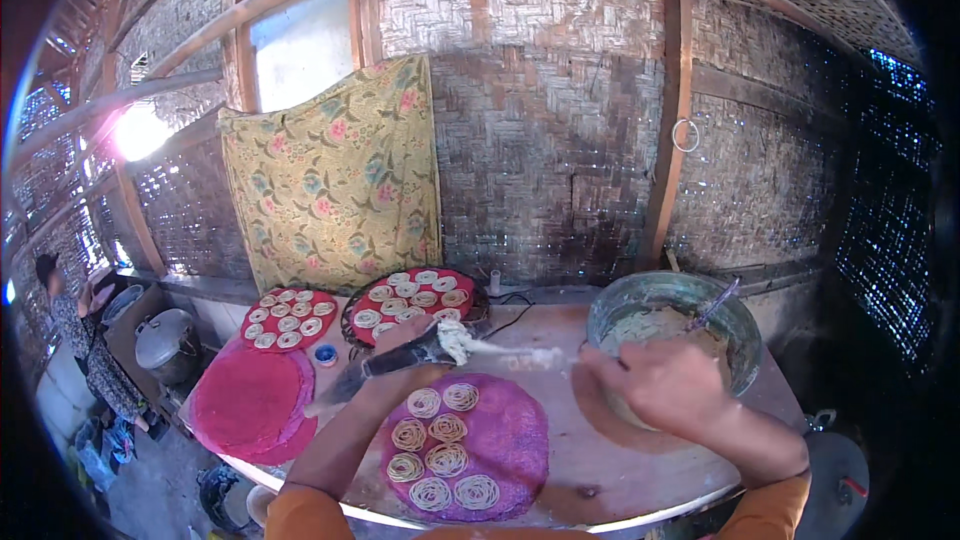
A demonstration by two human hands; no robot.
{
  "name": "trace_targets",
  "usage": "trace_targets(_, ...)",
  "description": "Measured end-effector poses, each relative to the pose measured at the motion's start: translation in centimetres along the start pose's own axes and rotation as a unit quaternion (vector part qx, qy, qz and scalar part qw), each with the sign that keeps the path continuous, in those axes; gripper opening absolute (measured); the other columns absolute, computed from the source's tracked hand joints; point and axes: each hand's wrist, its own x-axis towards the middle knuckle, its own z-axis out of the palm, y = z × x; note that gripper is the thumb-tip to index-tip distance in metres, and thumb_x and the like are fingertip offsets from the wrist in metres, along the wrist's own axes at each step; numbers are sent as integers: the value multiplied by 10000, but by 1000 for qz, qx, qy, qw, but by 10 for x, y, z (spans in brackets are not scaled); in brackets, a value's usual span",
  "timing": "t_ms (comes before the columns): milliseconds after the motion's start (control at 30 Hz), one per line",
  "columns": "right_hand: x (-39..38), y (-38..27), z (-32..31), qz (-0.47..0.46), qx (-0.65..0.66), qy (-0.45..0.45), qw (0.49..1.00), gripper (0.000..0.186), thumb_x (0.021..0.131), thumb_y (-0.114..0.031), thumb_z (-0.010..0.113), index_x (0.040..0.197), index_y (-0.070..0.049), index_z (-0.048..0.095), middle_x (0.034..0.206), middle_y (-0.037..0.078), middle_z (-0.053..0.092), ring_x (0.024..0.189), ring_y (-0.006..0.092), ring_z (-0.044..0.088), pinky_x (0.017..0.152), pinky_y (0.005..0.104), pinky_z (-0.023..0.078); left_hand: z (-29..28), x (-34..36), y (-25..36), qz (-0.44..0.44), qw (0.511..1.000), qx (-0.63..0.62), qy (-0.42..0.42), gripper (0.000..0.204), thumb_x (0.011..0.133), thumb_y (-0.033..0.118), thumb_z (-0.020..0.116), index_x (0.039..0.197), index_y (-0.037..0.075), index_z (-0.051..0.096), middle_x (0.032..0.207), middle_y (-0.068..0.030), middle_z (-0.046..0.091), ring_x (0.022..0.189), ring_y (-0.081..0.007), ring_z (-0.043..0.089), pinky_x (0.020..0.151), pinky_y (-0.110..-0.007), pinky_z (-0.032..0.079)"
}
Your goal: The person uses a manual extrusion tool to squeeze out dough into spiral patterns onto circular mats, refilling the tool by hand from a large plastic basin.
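Note:
My left hand (412, 330) is closed around a dark, long-handled press (385, 362), held slantwise above the table. White dough (455, 338) sits at the press's right end. A pale, dough-smeared stick (525, 358), blurred, reaches from that dough toward my right hand (675, 387). My right hand is closed at the stick's right end, in front of a big metal basin (598, 320) with dough (650, 325) inside. Below the press lies a round purple mat (515, 450) bearing several coiled strand nests (446, 460) in two columns.
Behind, two red round mats (262, 314) (455, 282) carry more nests. A stack of pink mats (250, 395) lies left, beside a small blue-lidded jar (326, 354). A utensil handle (718, 302) leans in the basin. At far left are a lidded pot (168, 343) and another person (95, 340).

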Motion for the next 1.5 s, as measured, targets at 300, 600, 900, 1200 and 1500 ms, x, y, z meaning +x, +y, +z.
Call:
trace_targets(300, 28, -31, 30, -20, 18, 9, 1000, 360, 757, -137, 543, 1113, -121, 591, 687, 29, 531, 580, 181, 589, 459, 309, 460, 0, 8, 48, 70, 997, -3, 17, 432, 628, 385, 690, 883, 76, 530, 786, -127, 561, 733, -347, 598, 600, -444, 462)
trace_targets(600, 21, -18, -14, -13, -9, 4, 1000, 372, 768, -152, 531, 1133, -96, 580, 674, 34, 541, 554, 200, 592, 474, 318, 474, -15, -14, 5, 27, 993, 102, 52, 328, 730, 308, 628, 960, 84, 560, 857, -130, 598, 752, -334, 611, 636, -429, 479)
trace_targets(900, 15, -43, 28, -18, 28, -9, 999, 386, 758, -145, 553, 1143, -125, 577, 681, 35, 552, 574, 190, 608, 468, 321, 467, 11, -6, 16, 42, 997, 66, 23, 328, 739, 352, 614, 910, 82, 544, 770, -114, 571, 729, -313, 605, 581, -409, 472)
trace_targets(1200, 16, -23, -12, 25, -23, 21, 999, 354, 767, -169, 544, 1114, -132, 604, 657, 32, 549, 568, 187, 608, 442, 300, 451, -1, -13, 13, 23, 996, 2, 81, 352, 683, 361, 706, 905, 112, 592, 747, -86, 595, 740, -301, 614, 627, -379, 487)
trace_targets(1500, 1, -45, 46, -6, 31, 2, 999, 349, 786, -152, 548, 1130, -121, 594, 656, 48, 540, 576, 205, 610, 473, 329, 483, 24, -9, 32, 81, 989, -124, -7, 327, 702, 368, 676, 826, 83, 577, 771, -131, 575, 700, -324, 597, 593, -398, 461)
